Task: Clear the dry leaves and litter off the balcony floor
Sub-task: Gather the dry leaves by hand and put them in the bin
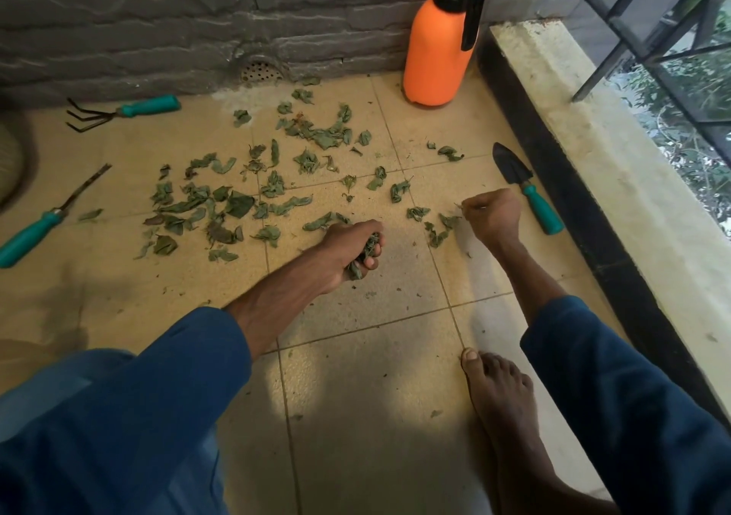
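Dry green leaves (237, 202) lie scattered over the beige tiled balcony floor (356, 376), mostly left of centre and toward the wall. My left hand (350, 247) hovers low over the tiles and grips a bunch of leaves (366, 253) in its curled fingers. My right hand (492, 213) is at the right, fingers curled, pinching a small leaf bit (459, 206) just above a few loose leaves (437, 229). More leaves (320, 130) are piled near the drain.
An orange spray bottle (439, 43) stands by the grey stone wall. A teal-handled trowel (526, 194) lies right of my right hand, a hand rake (122, 112) and a weeder (43, 221) at the left. A raised ledge (593, 150) bounds the right. My bare foot (498, 403) is below.
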The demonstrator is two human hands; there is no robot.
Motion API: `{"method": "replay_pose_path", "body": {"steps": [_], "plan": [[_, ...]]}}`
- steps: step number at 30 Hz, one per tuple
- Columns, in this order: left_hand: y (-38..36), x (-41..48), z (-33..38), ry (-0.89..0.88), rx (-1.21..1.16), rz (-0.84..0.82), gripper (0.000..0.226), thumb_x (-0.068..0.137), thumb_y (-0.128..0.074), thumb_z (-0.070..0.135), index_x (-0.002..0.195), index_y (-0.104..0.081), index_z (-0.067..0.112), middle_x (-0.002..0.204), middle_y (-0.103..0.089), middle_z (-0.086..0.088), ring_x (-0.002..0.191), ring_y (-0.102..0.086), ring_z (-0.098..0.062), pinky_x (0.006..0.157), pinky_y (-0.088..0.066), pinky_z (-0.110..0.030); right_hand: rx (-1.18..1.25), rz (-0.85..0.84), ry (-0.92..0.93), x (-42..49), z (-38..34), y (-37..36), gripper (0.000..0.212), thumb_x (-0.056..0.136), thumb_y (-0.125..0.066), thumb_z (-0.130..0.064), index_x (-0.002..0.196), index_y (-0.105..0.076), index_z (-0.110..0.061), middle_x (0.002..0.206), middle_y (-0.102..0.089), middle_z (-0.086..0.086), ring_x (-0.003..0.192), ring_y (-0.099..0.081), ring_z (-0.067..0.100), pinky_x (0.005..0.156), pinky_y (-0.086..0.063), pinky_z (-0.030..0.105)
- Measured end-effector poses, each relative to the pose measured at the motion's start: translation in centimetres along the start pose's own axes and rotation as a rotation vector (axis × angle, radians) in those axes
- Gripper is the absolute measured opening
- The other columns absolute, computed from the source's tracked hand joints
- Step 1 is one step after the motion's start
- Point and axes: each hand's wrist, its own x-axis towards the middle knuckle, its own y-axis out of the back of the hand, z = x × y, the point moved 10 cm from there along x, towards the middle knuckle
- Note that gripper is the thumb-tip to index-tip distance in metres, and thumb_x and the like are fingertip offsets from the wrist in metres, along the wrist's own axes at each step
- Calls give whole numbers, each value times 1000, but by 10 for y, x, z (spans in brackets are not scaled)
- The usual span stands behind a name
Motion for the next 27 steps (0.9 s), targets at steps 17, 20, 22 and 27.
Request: {"method": "replay_pose_path", "body": {"steps": [17, 20, 22, 27], "plan": [[16, 2, -2, 7, -25, 51, 25, 99, -64, 28, 80, -65, 13, 60, -58, 2, 43, -47, -9, 35, -28, -17, -398, -148, 287, -11, -15, -46, 21, 102, -54, -12, 106, -71, -2, 113, -64, 16, 96, -56, 19, 80, -45, 28], [15, 1, -1, 12, -29, 50, 25, 99, -64, 27, 79, -65, 13, 59, -58, 3, 43, -47, -9, 35, -29, -17, -452, -167, 355, -19, -14, -54, 25, 103, -55, -21, 103, -70, -1, 111, -61, 17, 95, -54, 22, 77, -41, 27], [14, 1, -1, 14, -28, 53, 25, 99, -64, 27, 79, -65, 13, 59, -58, 2, 43, -48, -9, 36, -29, -18, -476, -141, 364, -20, -12, -54, 19, 100, -59, -16, 109, -70, -3, 115, -59, 17, 99, -57, 25, 81, -47, 29], [11, 1, 0, 13, -22, 38, 24, 99, -63, 28, 79, -64, 13, 60, -57, 2, 42, -47, -9, 35, -29, -16, -447, -119, 306, -12, -14, -48, 16, 95, -64, -7, 110, -71, -5, 113, -65, 13, 98, -64, 23, 88, -56, 35]]}}
